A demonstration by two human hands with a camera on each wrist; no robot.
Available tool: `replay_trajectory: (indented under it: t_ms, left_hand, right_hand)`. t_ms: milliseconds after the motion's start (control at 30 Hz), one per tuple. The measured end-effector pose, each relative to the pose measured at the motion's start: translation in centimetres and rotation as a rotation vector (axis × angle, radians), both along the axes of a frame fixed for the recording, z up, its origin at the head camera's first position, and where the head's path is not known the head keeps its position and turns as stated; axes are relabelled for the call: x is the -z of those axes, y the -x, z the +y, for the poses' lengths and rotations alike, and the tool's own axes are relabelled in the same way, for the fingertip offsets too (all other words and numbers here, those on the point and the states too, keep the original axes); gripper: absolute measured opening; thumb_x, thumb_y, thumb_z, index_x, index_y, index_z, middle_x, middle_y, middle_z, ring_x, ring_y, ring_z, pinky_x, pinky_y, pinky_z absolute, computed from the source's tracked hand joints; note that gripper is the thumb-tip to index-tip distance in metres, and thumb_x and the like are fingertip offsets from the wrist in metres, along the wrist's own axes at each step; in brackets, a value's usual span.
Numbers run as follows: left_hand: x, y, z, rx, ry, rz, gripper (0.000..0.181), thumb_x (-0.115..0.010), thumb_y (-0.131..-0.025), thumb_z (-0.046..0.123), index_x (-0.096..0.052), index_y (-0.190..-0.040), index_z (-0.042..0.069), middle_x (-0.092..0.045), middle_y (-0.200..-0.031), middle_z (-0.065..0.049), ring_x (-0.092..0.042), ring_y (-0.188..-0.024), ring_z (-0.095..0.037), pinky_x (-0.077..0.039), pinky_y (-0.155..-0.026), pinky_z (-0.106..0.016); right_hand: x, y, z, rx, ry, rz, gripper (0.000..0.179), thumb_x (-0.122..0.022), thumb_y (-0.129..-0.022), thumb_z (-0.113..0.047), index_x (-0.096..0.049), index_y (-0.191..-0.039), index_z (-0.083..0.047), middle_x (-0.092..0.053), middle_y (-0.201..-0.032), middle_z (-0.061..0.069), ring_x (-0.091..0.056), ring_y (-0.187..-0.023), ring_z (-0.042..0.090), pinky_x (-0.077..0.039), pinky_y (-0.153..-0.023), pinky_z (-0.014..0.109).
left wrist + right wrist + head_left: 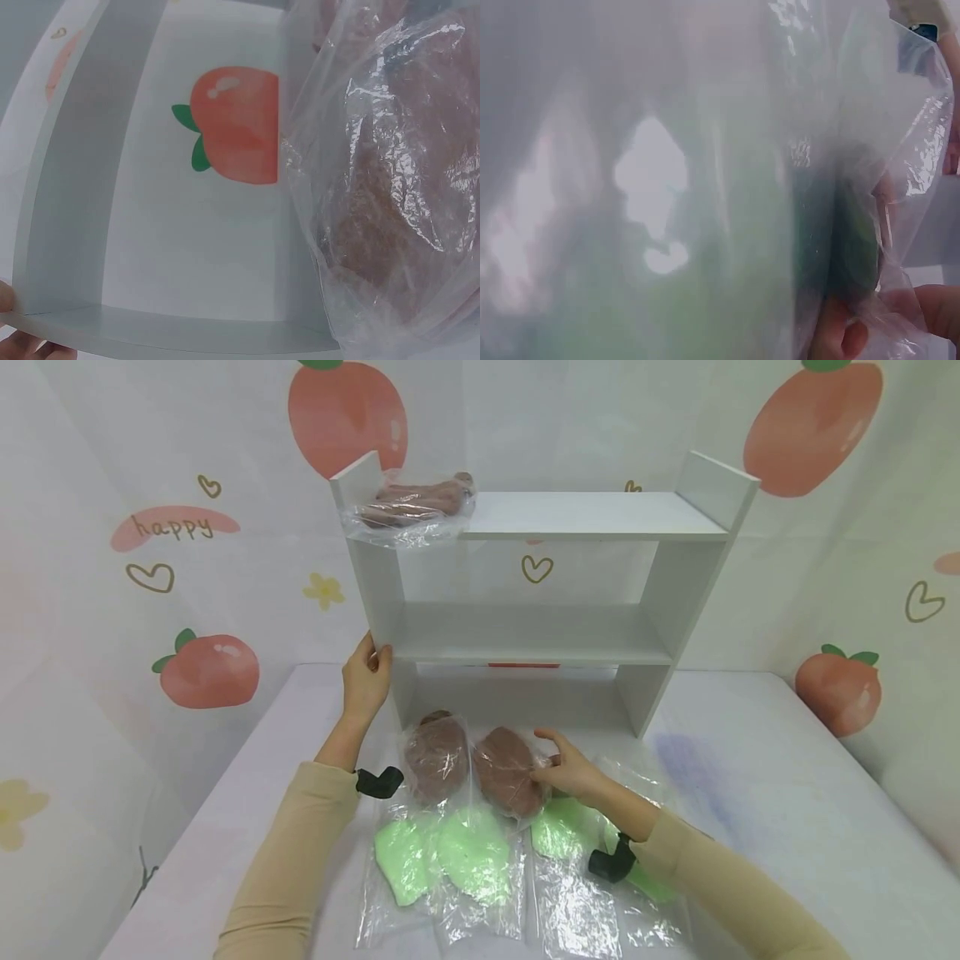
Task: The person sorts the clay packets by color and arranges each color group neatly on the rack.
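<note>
A bag (705,225), probably green-filled, looms blurred; backdrop lettering (172,527) reads "happy".

A shelf (577,515) stands at the far side of the bench (720,852), before a backdrop (525,418), with a bundle (416,503) lying at the left end of its top board. Before the shelf's bottom opening, a left lump (437,760) and a right lump (508,772) lie side by side in bags. At the near side, four packets (472,860) form a row from left to right. The left grip (364,685) is at the shelf's left side panel, the right grip (573,770) just right of the right lump.
</note>
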State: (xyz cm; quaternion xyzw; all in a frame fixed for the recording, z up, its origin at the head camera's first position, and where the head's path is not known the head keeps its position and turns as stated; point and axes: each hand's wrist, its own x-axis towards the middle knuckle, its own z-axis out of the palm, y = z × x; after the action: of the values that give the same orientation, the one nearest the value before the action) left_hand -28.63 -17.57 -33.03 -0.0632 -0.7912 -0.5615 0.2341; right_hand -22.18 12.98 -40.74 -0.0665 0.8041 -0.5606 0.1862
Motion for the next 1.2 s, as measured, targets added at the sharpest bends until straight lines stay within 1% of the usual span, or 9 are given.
replay_trajectory:
  t_ms: [133,333,400,500,600,733,800,1033,1200]
  left_hand:
    - [0.0,0.0,0.0,-0.003,0.008,0.003,0.042,-0.045,-0.097,0.008,-0.041,-0.139,0.002,-0.047,-0.138,-0.024,-0.049,-0.125,-0.039,-0.045,-0.104,-0.044]
    - [0.0,-0.1,0.1,-0.014,0.012,0.008,0.042,-0.046,-0.097,0.008,-0.042,-0.138,0.002,-0.049,-0.136,-0.024,-0.05,-0.124,-0.039,-0.046,-0.103,-0.044]
    - [0.0,-0.1,0.1,-0.017,0.012,0.011,0.042,-0.046,-0.096,0.008,-0.043,-0.137,0.002,-0.049,-0.136,-0.024,-0.05,-0.124,-0.04,-0.046,-0.103,-0.045]
    - [0.0,-0.1,0.1,-0.022,0.01,0.015,0.041,-0.046,-0.096,0.008,-0.044,-0.137,0.002,-0.05,-0.135,-0.025,-0.05,-0.123,-0.04,-0.046,-0.103,-0.045]
    - [0.0,-0.2,0.1,-0.02,0.008,0.013,0.041,-0.046,-0.096,0.008,-0.043,-0.137,0.002,-0.049,-0.136,-0.025,-0.05,-0.123,-0.041,-0.046,-0.103,-0.045]
    - [-0.1,-0.2,0.1,-0.025,0.01,0.012,0.041,-0.045,-0.096,0.008,-0.044,-0.137,0.002,-0.049,-0.136,-0.024,-0.05,-0.123,-0.04,-0.046,-0.103,-0.044]
    - [0.0,-0.1,0.1,-0.026,0.011,0.01,0.041,-0.045,-0.096,0.008,-0.044,-0.137,0.002,-0.049,-0.136,-0.024,-0.05,-0.124,-0.04,-0.045,-0.104,-0.044]
    - [0.0,-0.1,0.1,-0.019,0.009,0.003,0.042,-0.045,-0.097,0.009,-0.042,-0.138,0.002,-0.049,-0.136,-0.024,-0.049,-0.124,-0.041,-0.045,-0.104,-0.044]
    - [0.0,-0.1,0.1,-0.018,0.014,-0.001,0.042,-0.044,-0.097,0.008,-0.041,-0.138,0.001,-0.048,-0.137,-0.024,-0.048,-0.126,-0.04,-0.045,-0.105,-0.044]
  right_hand:
    - [-0.1,-0.2,0.5,-0.017,0.055,0.001,0.07,-0.059,-0.085,-0.004,-0.023,-0.145,-0.009,-0.038,-0.129,0.036,-0.057,-0.082,0.016,-0.054,-0.066,0.026]
    - [-0.3,-0.6,1.1,-0.043,0.062,0.025,0.066,-0.058,-0.088,-0.006,-0.026,-0.145,-0.015,-0.03,-0.139,0.034,-0.058,-0.082,0.017,-0.055,-0.066,0.027]
    - [-0.4,-0.8,1.3,-0.048,0.06,0.042,0.063,-0.057,-0.089,-0.006,-0.029,-0.145,-0.016,-0.028,-0.142,0.032,-0.058,-0.091,0.022,-0.055,-0.065,0.027]
    - [-0.6,-1.0,1.4,-0.058,0.073,0.065,0.059,-0.056,-0.09,-0.006,-0.033,-0.143,-0.017,-0.024,-0.146,0.03,-0.052,-0.114,0.037,-0.059,-0.068,0.032]
    - [-0.8,-1.1,1.6,-0.059,0.088,0.075,0.057,-0.056,-0.09,-0.005,-0.036,-0.142,-0.017,-0.019,-0.15,0.027,-0.036,-0.13,0.047,-0.06,-0.076,0.039]
    - [-1.0,-1.3,1.9,-0.064,0.082,0.107,0.056,-0.057,-0.089,-0.005,-0.038,-0.141,-0.014,-0.015,-0.154,0.022,-0.02,-0.138,0.05,-0.053,-0.091,0.05]
    - [-1.2,-1.4,2.0,-0.074,0.081,0.127,0.055,-0.057,-0.089,-0.006,-0.038,-0.141,-0.013,-0.013,-0.156,0.019,-0.013,-0.139,0.05,-0.049,-0.095,0.054]
    - [-1.9,-1.7,2.3,-0.06,0.091,0.115,0.055,-0.059,-0.089,-0.01,-0.04,-0.14,-0.018,-0.017,-0.154,0.02,-0.018,-0.138,0.05,-0.054,-0.091,0.048]
    - [-2.5,-1.9,2.5,-0.06,0.075,0.139,0.055,-0.059,-0.089,-0.014,-0.04,-0.14,-0.016,-0.014,-0.156,0.02,-0.013,-0.14,0.05,-0.05,-0.097,0.051]
